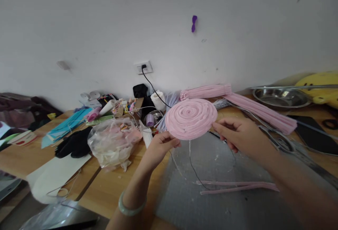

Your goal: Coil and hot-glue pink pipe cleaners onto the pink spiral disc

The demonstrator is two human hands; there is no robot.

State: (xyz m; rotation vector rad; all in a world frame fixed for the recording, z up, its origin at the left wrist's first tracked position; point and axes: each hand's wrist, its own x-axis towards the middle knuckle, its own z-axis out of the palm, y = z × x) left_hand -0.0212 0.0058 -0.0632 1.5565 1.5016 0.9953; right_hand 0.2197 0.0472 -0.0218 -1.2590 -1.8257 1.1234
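Observation:
A flat pink disc (pixel 190 119), coiled in a spiral from fuzzy pipe cleaners, is held up above the grey mat (pixel 190 209). My left hand (pixel 162 147), with a pale bangle on its wrist, pinches the disc's lower left edge. On the opposite side, my right hand (pixel 236 133) grips the right edge between thumb and fingers. A thin wire (pixel 192 165) hangs down below the disc. Loose pink pipe cleaners (pixel 237 186) lie on the mat beneath. Behind the disc are bundles of pink pipe cleaners (pixel 264 112).
Scissors (pixel 280 142), a metal ruler (pixel 314 163), a dark phone (pixel 315 135) and a steel bowl (pixel 281 96) are at the right. To the left lie a plastic bag (pixel 113 142), a black glove (pixel 74 143) and blue sheets (pixel 66 126). A black cord (pixel 155 91) runs from the wall socket (pixel 144 68).

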